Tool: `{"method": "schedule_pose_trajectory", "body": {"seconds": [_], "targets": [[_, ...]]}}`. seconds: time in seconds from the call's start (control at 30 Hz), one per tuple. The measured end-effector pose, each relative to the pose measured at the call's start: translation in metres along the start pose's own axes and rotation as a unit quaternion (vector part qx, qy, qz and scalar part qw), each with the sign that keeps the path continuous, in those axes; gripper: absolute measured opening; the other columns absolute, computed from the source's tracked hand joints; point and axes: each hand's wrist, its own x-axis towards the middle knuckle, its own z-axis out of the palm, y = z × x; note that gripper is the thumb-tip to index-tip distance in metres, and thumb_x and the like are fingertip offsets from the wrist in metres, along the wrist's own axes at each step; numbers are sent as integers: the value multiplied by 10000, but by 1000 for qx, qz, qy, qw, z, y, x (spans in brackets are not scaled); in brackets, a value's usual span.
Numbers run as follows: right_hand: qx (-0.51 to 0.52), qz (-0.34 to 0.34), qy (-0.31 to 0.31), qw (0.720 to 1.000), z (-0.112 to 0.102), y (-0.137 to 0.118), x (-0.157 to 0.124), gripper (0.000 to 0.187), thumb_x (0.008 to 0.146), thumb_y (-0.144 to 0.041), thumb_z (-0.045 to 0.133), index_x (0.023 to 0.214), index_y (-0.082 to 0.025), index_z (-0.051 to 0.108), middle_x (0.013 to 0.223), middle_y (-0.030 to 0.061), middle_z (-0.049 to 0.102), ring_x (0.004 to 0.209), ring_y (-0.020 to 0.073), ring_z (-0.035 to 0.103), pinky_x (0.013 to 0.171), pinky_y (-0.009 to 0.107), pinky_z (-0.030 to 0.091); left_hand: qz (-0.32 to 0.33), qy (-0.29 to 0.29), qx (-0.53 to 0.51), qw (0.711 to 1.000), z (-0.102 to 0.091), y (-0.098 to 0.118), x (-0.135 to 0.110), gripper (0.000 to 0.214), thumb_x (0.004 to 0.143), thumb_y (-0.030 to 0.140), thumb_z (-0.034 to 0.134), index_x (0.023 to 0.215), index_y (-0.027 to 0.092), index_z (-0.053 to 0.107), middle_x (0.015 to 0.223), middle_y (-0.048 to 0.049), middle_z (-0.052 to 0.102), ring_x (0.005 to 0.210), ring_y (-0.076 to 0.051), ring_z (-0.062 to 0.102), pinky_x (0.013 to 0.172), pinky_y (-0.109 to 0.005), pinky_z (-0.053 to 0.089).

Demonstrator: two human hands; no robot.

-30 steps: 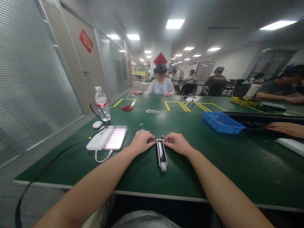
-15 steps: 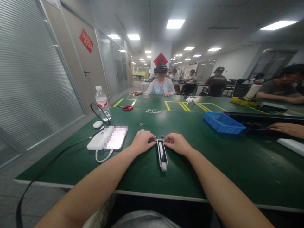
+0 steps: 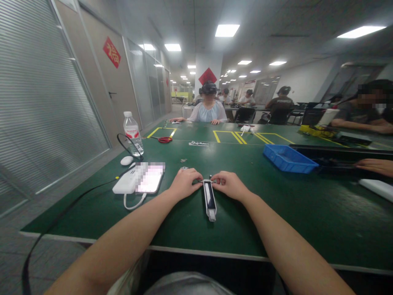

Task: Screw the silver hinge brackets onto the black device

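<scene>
A long narrow black-and-white device [image 3: 209, 199] lies lengthwise on the green table [image 3: 276, 217], its far end between my hands. My left hand [image 3: 183, 184] rests on the table with fingers curled, pinching at the left side of that far end. My right hand [image 3: 229, 184] mirrors it on the right side, fingers also curled and pinched. Small metal parts [image 3: 183, 168] lie just beyond my left knuckles. Whatever the fingertips grip is too small to name.
A phone [image 3: 150, 179] on a white power bank [image 3: 125, 186] with cable lies to the left, beside a white mouse [image 3: 126, 160] and water bottle [image 3: 132, 134]. A blue tray [image 3: 288, 158] sits at right; another person's hand [image 3: 373, 166] rests beyond it. Red scissors [image 3: 164, 139] lie farther off.
Both hands stay pinched at the device's far end with only slight finger shifts. The other person's hand at the right edge has drawn back a little.
</scene>
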Motion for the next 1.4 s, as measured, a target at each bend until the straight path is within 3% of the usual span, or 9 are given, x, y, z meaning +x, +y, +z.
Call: {"method": "schedule_pose_trajectory", "body": {"seconds": [1.4], "targets": [[12,21,0,1000,0,4,-1,198,724,-285,635,881,-176,688,705,12,604,617,119,509,597,242,396,-26,3,0,1000,-2,-1,-2,176,777,315,634,927,224,635,945,2,644,935,-185,575,836,-336,351]]}}
